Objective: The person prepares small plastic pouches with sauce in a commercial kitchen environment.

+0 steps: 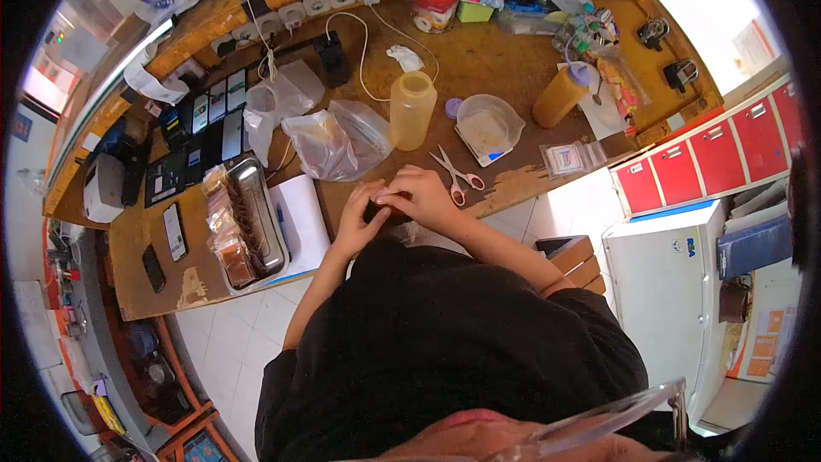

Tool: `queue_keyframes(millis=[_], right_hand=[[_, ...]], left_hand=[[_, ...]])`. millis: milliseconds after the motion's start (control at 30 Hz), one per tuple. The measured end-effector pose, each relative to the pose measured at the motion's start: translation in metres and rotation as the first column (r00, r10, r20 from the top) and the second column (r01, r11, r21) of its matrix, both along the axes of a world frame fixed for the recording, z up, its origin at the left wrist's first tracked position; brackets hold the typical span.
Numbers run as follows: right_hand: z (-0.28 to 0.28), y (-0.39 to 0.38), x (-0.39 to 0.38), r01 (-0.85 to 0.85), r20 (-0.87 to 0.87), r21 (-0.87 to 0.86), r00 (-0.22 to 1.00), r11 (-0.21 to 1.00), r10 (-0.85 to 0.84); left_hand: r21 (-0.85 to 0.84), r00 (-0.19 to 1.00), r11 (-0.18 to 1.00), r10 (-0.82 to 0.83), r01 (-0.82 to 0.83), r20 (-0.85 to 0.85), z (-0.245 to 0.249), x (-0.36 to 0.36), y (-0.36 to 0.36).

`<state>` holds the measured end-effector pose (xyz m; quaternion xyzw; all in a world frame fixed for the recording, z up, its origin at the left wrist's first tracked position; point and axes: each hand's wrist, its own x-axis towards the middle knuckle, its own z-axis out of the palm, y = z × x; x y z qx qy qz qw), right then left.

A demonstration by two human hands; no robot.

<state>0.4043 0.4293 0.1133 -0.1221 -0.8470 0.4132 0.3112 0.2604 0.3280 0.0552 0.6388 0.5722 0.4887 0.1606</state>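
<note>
Close to my body at the table's front edge, my left hand [358, 218] curls around something small and dark that I cannot make out. My right hand [424, 198] meets it from the other side, fingertips pressed onto the same thing. A bit of clear plastic shows just below the hands. Beyond them stands an uncapped squeeze bottle [412, 120], with its purple cap [453, 108] nearby. Scissors [457, 177] lie right of my right hand. A clear plastic bag [338, 141] rests behind my left hand, and a clear tub [500, 115] sits on a small scale [480, 148].
A metal tray [272, 244] holds several filled sachets [229, 235] at left, beside white paper [301, 227]. Phones [174, 231] lie further left. A brown-filled squeeze bottle [558, 101] and small packets [566, 160] stand right. Red drawers [684, 167] border the table.
</note>
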Motion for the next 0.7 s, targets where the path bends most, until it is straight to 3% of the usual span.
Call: queue_keyframes(millis=[67, 133, 200, 267, 333, 467, 533, 700], right_hand=[[-0.004, 0.003, 0.007, 0.052, 0.046, -0.024, 0.998, 0.998, -0.051], [-0.019, 0.010, 0.018, 0.107, 0.096, -0.049, 0.990, 0.993, -0.102], [-0.051, 0.024, 0.032, 0.292, 0.054, -0.145, 0.956, 0.945, -0.287], [-0.082, 0.037, 0.054, 0.451, 0.177, 0.181, 0.859, 0.874, -0.480], [-0.131, 0.039, 0.080, 0.450, 0.446, 0.446, 0.637, 0.773, -0.629], [-0.148, 0.039, 0.098, 0.490, 0.379, 0.341, 0.709, 0.802, -0.595], [-0.147, 0.037, 0.100, 0.599, 0.424, 0.317, 0.604, 0.736, -0.674], [-0.140, 0.041, 0.112, 0.548, 0.522, 0.208, 0.638, 0.810, -0.566]], left_hand=[[0.002, 0.999, 1.000, -0.025, 0.025, -0.033, -0.007, 0.000, 0.004], [-0.124, 0.998, 0.992, -0.007, 0.015, 0.061, -0.016, 0.000, 0.004], [-0.133, 0.996, 0.990, 0.053, -0.043, 0.072, -0.027, 0.004, 0.003], [-0.141, 0.990, 0.984, 0.121, -0.110, 0.077, -0.027, 0.004, 0.000], [-0.299, 0.975, 0.949, 0.156, -0.103, 0.158, -0.023, 0.001, -0.004], [-0.224, 0.965, 0.962, 0.196, -0.154, 0.176, -0.026, -0.002, -0.005], [-0.226, 0.951, 0.962, 0.206, -0.153, 0.232, -0.023, -0.004, -0.009], [-0.279, 0.931, 0.947, 0.236, -0.157, 0.279, -0.022, -0.006, -0.015]])
